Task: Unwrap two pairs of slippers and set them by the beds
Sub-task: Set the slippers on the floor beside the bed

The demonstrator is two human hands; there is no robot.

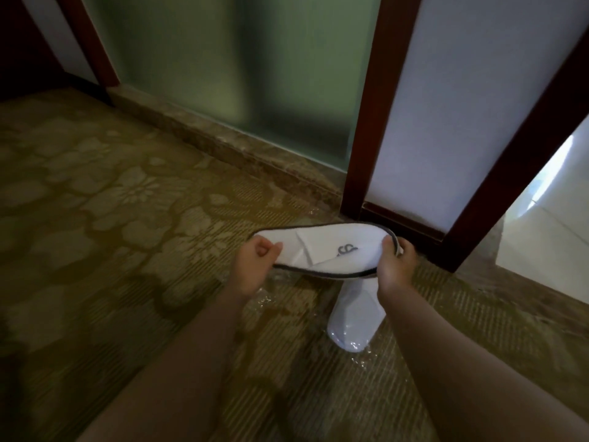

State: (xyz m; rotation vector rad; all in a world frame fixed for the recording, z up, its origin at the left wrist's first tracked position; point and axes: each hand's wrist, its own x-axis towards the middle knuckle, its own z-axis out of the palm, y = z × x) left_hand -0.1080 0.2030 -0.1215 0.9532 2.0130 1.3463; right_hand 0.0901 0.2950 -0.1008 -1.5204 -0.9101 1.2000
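A flat white slipper [325, 250] with a dark trim and a grey logo is held sideways above the carpet. My left hand [255, 266] pinches its left end and my right hand [395, 266] grips its right end. Below it, a second white slipper [353, 317] lies on the carpet inside clear plastic wrap [271, 298], which spreads crumpled around it. No bed is in view.
Patterned yellow-brown carpet [111, 202] covers the floor. A stone sill [223, 145] runs under a frosted glass panel [239, 59]. Dark red wooden frames [366, 106] hold a white panel at right, with a pale tiled floor [557, 234] beyond the doorway.
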